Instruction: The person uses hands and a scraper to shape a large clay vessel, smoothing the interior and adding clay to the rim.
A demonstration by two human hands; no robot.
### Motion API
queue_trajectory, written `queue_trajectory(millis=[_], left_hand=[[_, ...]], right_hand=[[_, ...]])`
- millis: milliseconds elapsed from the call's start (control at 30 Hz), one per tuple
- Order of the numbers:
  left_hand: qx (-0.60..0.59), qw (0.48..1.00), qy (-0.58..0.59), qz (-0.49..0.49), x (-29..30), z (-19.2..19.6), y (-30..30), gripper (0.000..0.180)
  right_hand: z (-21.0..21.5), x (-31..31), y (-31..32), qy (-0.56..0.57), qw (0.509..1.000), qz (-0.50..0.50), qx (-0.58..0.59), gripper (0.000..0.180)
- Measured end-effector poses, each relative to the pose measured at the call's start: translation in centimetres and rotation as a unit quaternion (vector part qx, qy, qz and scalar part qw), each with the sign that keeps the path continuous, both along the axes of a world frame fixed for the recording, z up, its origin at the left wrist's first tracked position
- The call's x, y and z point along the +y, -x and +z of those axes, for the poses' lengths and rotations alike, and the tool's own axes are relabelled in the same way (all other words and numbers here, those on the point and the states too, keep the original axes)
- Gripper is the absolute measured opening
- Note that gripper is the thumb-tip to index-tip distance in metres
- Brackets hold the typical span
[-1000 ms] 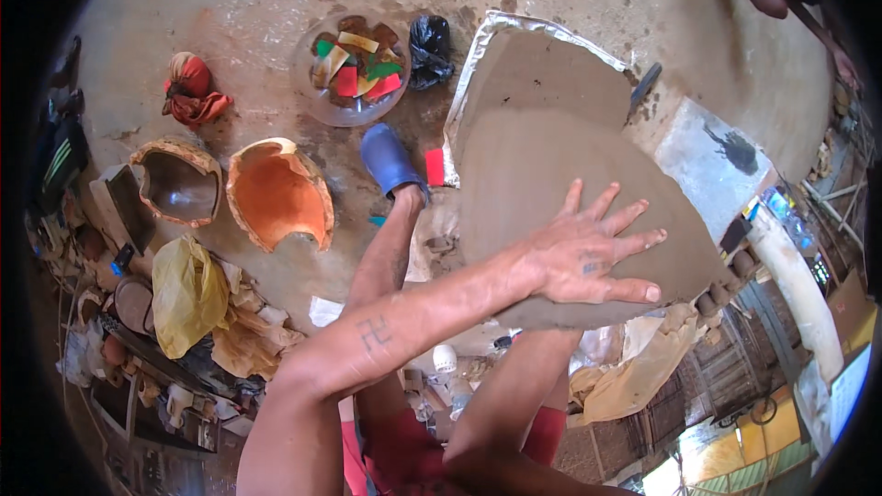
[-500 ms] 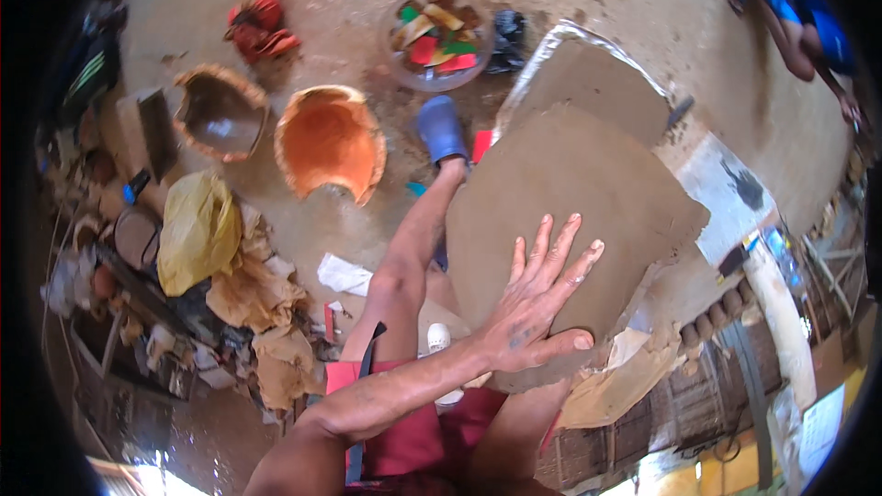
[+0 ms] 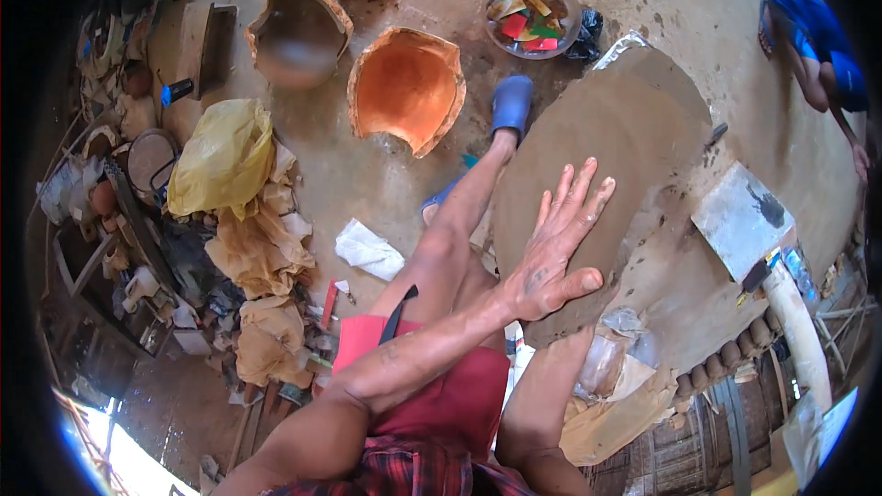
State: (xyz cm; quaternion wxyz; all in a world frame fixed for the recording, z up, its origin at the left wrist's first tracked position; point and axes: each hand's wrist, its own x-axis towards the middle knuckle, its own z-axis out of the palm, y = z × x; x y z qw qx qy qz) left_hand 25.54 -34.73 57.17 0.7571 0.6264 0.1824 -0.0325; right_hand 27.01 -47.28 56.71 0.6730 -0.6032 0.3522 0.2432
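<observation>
A large, flat slab of wet brown clay is raised in front of me and looks tilted. My left hand lies on its upper face with palm down and fingers spread. From the lower right my right forearm goes up beneath the slab, and the clay hides that hand. At the slab's far end a strip of silvery, foil-like edging shows. A crumpled clear plastic bag lies below the slab's near right edge.
Two broken-rimmed clay pots stand ahead left. Beyond my blue shoe is a clear bowl of coloured scraps. A grey board lies right. A person in blue bends at far right. Yellow plastic and clutter fill the left.
The slab has tilted and looks narrower, and it covers more of the silvery edging. My left hand has stayed flat on it. The whole view has shifted to the left.
</observation>
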Motion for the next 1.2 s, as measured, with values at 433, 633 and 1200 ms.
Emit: queue_trajectory(millis=[433,633,1200], left_hand=[[0.052,0.997,0.025,0.055,3.0,-8.0,11.5,0.106],[0.046,0.997,0.035,0.042,6.9,-14.2,12.3,0.103],[-0.036,0.986,0.161,-0.01,21.4,-26.2,19.7,0.111]], right_hand=[[-5.8,8.2,8.2,-0.043,0.998,0.036,-0.042,0.063],[-9.8,11.6,10.2,-0.023,0.998,0.026,-0.043,0.063],[-21.1,26.0,17.9,-0.039,0.999,0.004,-0.015,0.07]])
